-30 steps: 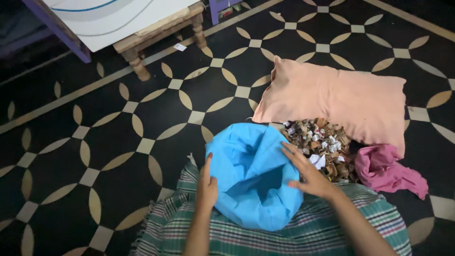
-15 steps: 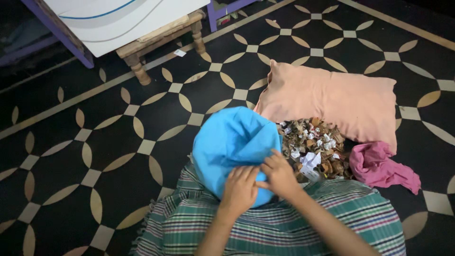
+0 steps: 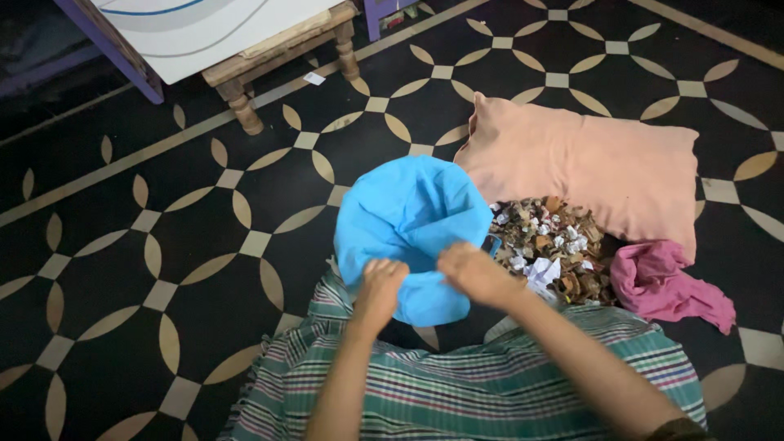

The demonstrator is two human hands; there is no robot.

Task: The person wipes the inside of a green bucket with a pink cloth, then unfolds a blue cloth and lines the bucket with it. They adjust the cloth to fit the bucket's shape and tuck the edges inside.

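Both the left hand point(image 3: 380, 282) and right hand point(image 3: 472, 269) are clamped on the blue cloth point(image 3: 408, 220); gripping its edge evenly should hold it taut.

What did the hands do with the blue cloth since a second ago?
Both hands came off its sides and met at its near edge. The left hand and right hand now pinch the blue cloth, which is bunched rounder and lies farther up the floor. The peach pillow, scrap pile and pink cloth stayed put.
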